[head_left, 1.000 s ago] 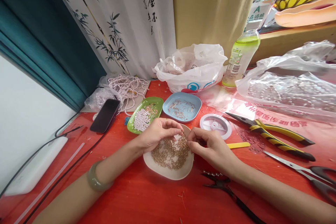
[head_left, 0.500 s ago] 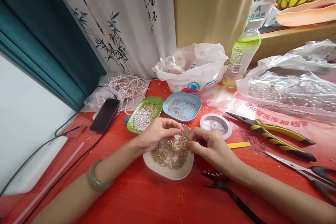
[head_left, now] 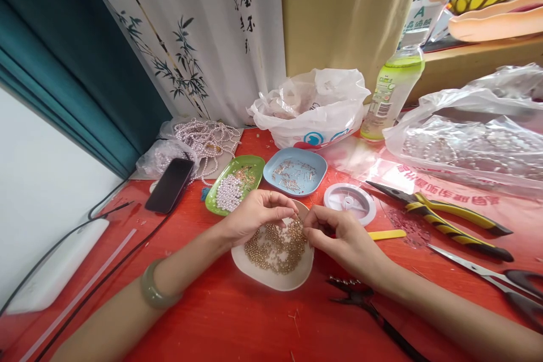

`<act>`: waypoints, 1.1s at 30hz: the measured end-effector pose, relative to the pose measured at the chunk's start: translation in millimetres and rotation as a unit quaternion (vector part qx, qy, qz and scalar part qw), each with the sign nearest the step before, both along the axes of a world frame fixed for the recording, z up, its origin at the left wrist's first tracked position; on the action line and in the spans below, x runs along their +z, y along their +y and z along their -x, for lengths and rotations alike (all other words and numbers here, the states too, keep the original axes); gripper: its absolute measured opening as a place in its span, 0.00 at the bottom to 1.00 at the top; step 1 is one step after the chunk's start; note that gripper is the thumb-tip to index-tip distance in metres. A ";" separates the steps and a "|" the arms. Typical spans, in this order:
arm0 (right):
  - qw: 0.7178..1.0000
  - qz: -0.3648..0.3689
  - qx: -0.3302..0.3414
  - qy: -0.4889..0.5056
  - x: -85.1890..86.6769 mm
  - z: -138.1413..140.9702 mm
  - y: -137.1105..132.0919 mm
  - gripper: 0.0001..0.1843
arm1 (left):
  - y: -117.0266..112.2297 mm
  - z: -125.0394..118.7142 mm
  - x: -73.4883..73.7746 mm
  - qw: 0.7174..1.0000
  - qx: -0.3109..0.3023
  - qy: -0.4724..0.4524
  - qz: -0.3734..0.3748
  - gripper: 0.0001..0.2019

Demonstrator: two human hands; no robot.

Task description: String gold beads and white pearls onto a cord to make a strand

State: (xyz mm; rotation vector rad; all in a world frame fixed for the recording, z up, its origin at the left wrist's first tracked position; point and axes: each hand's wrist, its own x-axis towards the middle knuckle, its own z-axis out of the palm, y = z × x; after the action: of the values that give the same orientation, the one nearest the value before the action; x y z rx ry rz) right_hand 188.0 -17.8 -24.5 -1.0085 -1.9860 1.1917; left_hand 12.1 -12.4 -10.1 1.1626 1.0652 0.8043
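Note:
Both hands are over a white dish [head_left: 271, 279] of small gold beads [head_left: 275, 254]. My left hand [head_left: 261, 215] comes in from the left, thumb and fingertips pinched together above the beads. My right hand [head_left: 335, 232] is at the dish's right rim, its thumb and forefinger also pinched. Whatever lies between the fingertips is too small to name. Behind my left hand is a green dish [head_left: 256, 165] with pale lilac beads [head_left: 229, 193] and gold bits. A blue dish [head_left: 294, 188] beside it holds short metal pins [head_left: 292, 172].
Right of my hands lie a white spool [head_left: 350, 203], a yellow stick [head_left: 388, 235], long-nose pliers [head_left: 441, 218] and scissors [head_left: 483, 271]. Dark-handled pliers [head_left: 373, 308] sit below my right forearm. A phone [head_left: 170, 185], plastic bags [head_left: 314, 107] and a bottle [head_left: 392, 90] stand farther back.
My hands stay pinched over the bead dish with barely any movement. The whole view has shifted very slightly.

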 end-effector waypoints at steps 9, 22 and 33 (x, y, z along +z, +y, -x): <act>1.000 -0.005 0.001 -0.001 -1.8 0.7 0.8 0.07 | -1.5 -0.7 3.0 1.000 -0.007 0.017 -0.009 0.05; 0.997 0.039 0.000 0.061 -5.5 0.4 0.5 0.08 | 15.8 23.8 16.6 0.975 0.065 0.161 -0.141 0.12; 0.998 0.030 -0.018 0.056 -6.5 0.9 1.2 0.09 | 43.5 90.5 20.4 0.807 0.057 0.549 -0.210 0.07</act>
State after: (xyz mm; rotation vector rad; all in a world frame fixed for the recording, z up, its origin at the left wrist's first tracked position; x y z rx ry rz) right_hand 187.1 -16.6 -31.0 -0.9820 -1.8470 1.2674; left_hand -78.4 31.0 10.4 2.0639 1.9718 0.4032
